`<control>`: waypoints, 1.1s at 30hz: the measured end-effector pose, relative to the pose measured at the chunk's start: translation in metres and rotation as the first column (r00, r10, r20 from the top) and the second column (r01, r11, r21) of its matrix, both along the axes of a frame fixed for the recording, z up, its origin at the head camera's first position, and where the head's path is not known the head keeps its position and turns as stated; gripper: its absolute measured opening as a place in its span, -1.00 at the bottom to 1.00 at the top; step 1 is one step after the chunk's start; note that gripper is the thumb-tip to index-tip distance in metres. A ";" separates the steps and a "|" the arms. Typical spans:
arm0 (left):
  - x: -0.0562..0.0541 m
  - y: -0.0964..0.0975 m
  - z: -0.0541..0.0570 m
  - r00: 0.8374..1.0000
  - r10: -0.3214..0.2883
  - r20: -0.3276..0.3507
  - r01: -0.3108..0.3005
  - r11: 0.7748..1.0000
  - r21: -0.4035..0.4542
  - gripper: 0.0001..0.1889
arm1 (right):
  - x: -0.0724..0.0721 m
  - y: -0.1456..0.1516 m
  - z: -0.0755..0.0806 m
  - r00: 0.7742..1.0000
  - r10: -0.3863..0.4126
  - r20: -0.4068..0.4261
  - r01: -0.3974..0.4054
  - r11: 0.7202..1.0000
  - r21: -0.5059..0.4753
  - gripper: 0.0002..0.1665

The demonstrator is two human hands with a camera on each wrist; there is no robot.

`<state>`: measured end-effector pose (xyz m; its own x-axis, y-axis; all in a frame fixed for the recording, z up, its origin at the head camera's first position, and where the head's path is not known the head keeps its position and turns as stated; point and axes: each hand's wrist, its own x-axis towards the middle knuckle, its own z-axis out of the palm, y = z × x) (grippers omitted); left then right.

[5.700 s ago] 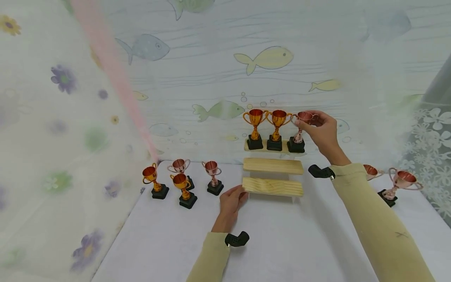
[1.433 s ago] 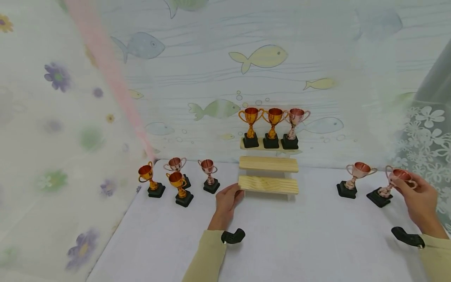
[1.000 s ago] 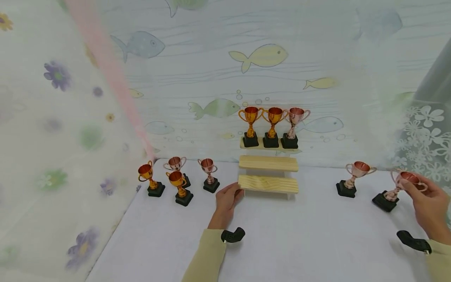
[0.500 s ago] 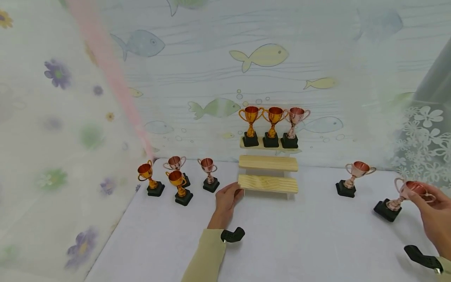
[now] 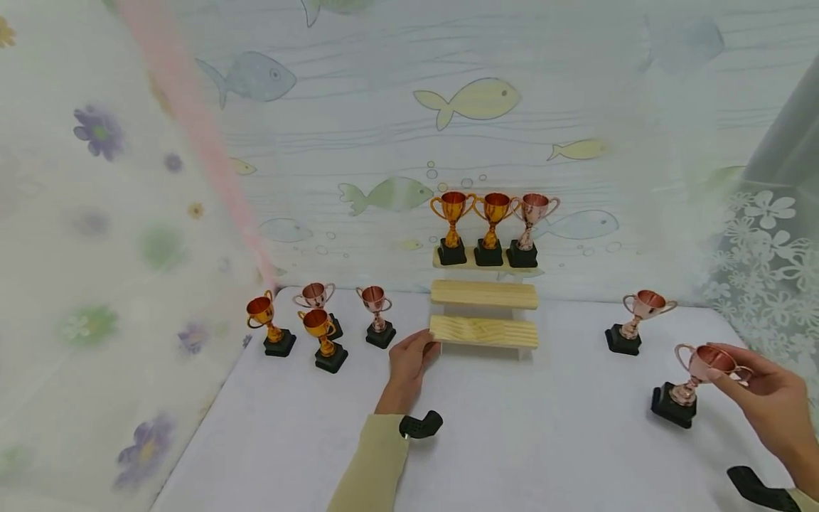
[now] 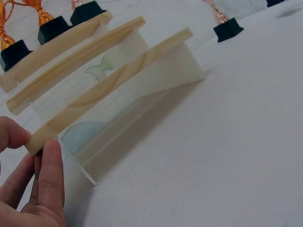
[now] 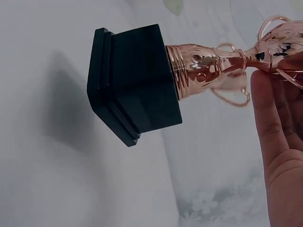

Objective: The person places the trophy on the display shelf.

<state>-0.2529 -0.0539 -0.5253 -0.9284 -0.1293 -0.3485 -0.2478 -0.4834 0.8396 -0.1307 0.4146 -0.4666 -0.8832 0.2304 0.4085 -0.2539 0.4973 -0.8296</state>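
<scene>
My right hand [image 5: 771, 398] pinches a rose-gold trophy cup [image 5: 702, 364] by its bowl, tilted and held above the white table. In the right wrist view its black base [image 7: 137, 78] hangs clear of the surface, over a soft shadow. My left hand [image 5: 408, 363] pinches the left end of the lowest board of a three-tier wooden shelf [image 5: 484, 332]; the left wrist view shows the thumb on the front and fingers beneath. The top board bears two gold trophies [image 5: 452, 220] and one rose-gold trophy [image 5: 530, 220] in a row. The middle and lowest boards are bare.
Left of the shelf stand two gold trophies [image 5: 269, 328] and two rose-gold trophies [image 5: 377, 316]. Another rose-gold trophy [image 5: 630, 323] stands to the right. Behind the table [image 5: 512, 441] hangs a fish-patterned curtain [image 5: 358, 135]; a lace-flowered one [image 5: 777, 249] borders the right side.
My right hand set a rose-gold trophy on the top board, moved right and took another. It has now lifted this one and drawn it nearer. My left hand stays on the shelf.
</scene>
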 end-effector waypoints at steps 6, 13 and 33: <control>-0.001 0.000 -0.001 1.000 0.006 0.004 -0.006 1.000 0.012 -0.63 | -0.008 -0.033 0.007 0.987 0.146 -0.061 -0.144 0.989 0.036 -0.42; -0.001 0.002 -0.003 1.000 0.011 0.011 -0.011 1.000 0.017 -0.64 | -0.031 -0.083 0.018 0.923 0.366 -0.118 -0.371 0.929 -0.015 -0.47; -0.002 0.000 -0.003 1.000 -0.001 0.012 0.001 1.000 0.007 -0.64 | -0.129 -0.152 0.066 0.905 0.289 -0.311 -0.352 0.920 -0.169 -0.53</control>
